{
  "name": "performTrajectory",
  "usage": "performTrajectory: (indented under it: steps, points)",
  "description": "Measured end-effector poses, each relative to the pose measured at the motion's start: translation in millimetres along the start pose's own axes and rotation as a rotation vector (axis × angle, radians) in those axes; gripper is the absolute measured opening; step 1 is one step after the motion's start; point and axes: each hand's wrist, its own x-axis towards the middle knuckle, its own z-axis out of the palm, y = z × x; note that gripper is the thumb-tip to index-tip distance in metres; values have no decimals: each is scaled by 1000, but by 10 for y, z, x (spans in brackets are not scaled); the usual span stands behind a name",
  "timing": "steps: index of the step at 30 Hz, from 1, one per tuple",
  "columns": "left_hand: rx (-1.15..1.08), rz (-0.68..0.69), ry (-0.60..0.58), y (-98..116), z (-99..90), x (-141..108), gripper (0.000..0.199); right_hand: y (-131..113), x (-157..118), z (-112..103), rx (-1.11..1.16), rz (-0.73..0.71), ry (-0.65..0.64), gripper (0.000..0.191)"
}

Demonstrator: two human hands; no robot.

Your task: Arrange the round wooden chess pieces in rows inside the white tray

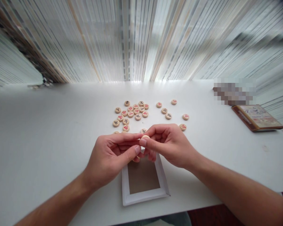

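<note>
Above the near part of the table my two hands meet at the fingertips. Between thumb and forefinger, my right hand (171,146) pinches a round wooden xiangqi piece (145,137), edge up. My left hand (115,153) is partly closed, its forefinger reaching to that piece; what its curled fingers hold is mostly hidden. A pale wooden edge (135,159) shows beneath the left thumb; I cannot tell whether it is gripped or lies below. Under both hands is an open white cardboard box (146,199) with a brown bottom, its far end covered by the fingers.
Several xiangqi pieces (136,111) with red or black characters lie in a loose cluster beyond my hands; others (168,116) are scattered to the right. A brown box lid with a picture (258,117) lies at the far right, beside a blurred-out item. Striped curtains (141,40) hang behind the white table (49,131).
</note>
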Motion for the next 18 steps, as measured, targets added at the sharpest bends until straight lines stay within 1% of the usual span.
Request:
performTrajectory:
  steps: [5, 12, 18]
  points:
    - [1, 3, 20, -4, -1, 11, 28, -25, 1, 12, 20, -8, -22, 35]
    - [23, -29, 55, -58, -35, 6, 22, -32, -4, -3, 48, 12, -73, 34]
    - [5, -44, 70, -70, -62, -11, 20, -37, -4, -14, 114, 27, -143, 28]
